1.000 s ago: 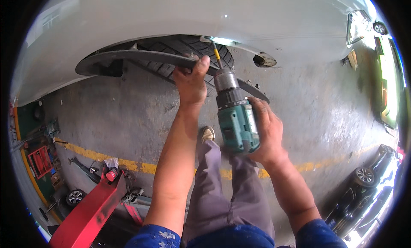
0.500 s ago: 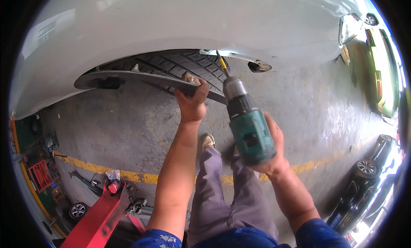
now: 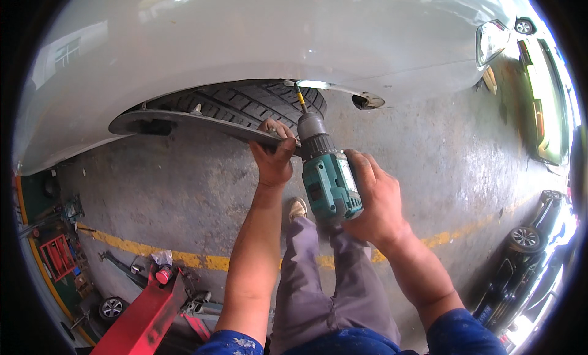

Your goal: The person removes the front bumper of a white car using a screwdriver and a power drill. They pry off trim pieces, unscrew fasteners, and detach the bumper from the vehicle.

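Note:
My right hand (image 3: 378,199) is closed round a teal and black cordless drill (image 3: 331,186), tilted so that its yellow-banded bit (image 3: 301,98) points up at the rim of the wheel arch. My left hand (image 3: 274,156) grips the right end of a dark, curved wheel arch trim (image 3: 211,121), fingers over the top and thumb below. The trim hangs away from the pale car body (image 3: 245,30), with the tyre (image 3: 239,102) showing behind it. What the bit's tip touches is too small to make out.
A red metal beam (image 3: 138,315) with a red-lidded container (image 3: 163,274) on it stands at lower left. Past it are a red tray (image 3: 58,257) and a loose wheel (image 3: 112,308). A black car (image 3: 520,263) is at right; a yellow line (image 3: 214,262) crosses the floor.
The drill has moved left and turned in my right hand, its bit shifting left along the arch rim. My left hand stays on the trim, a little lower.

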{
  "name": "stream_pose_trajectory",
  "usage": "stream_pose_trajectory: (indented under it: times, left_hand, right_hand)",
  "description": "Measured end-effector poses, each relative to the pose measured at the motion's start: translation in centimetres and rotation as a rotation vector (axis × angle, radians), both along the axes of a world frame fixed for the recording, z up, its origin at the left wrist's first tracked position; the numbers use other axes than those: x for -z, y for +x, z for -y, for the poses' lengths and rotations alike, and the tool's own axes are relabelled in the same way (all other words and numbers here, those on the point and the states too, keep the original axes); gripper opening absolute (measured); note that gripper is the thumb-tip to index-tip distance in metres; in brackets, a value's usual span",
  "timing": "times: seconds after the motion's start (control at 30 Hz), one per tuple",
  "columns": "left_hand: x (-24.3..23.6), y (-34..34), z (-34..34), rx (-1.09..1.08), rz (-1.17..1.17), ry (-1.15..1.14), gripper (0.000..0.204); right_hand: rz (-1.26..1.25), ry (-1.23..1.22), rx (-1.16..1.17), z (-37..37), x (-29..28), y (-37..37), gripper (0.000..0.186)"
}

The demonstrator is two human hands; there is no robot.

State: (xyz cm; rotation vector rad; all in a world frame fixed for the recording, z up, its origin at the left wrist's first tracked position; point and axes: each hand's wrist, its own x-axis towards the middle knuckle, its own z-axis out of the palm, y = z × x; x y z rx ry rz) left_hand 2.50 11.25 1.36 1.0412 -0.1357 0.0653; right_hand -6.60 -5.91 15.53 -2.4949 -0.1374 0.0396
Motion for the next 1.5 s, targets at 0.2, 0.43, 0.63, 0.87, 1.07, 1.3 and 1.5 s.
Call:
stream_pose_trajectory:
  times: [0.2, 0.43, 0.63, 0.87, 1.07, 1.3, 1.5]
  left_hand:
    - [0.2, 0.0, -0.2, -0.007, 0.048, 0.046, 0.039]
    - [0.0, -0.1, -0.2, -0.009, 0.063, 0.073, 0.041]
    - [0.4, -0.6, -0.4, 0.035, -0.014, -0.023, 0.041]
    - [0.7, -1.1, -0.4, 0.026, -0.015, -0.019, 0.044]
    - [0.4, -1.4, -0.5, 0.014, -0.024, -0.047, 0.043]
    - [-0.5, -2.8, -1.2, 0.041, 0.006, 0.044, 0.047]
    - [-0.7, -2.7, -1.7, 0.101, -0.051, -0.005, 0.048]
  right_hand:
    - [0.071, -0.027, 0.025, -0.3, 1.1, -0.6, 0.075]
    - [0.056, 0.011, 0.021, -0.3, 0.8, -0.3, 0.075]
    - [0.066, -0.084, -0.018, 0.6, -0.1, -0.1, 0.076]
    - [0.081, -0.09, -0.01, 0.5, 0.8, -0.3, 0.073]
    - [0.122, -0.094, -0.052, 1.4, 0.6, -0.1, 0.075]
    - [0.421, -0.061, -0.257, 8.3, 6.4, 3.3, 0.056]
    - [0.434, -0.021, -0.148, 6.7, 15.1, 2.9, 0.05]
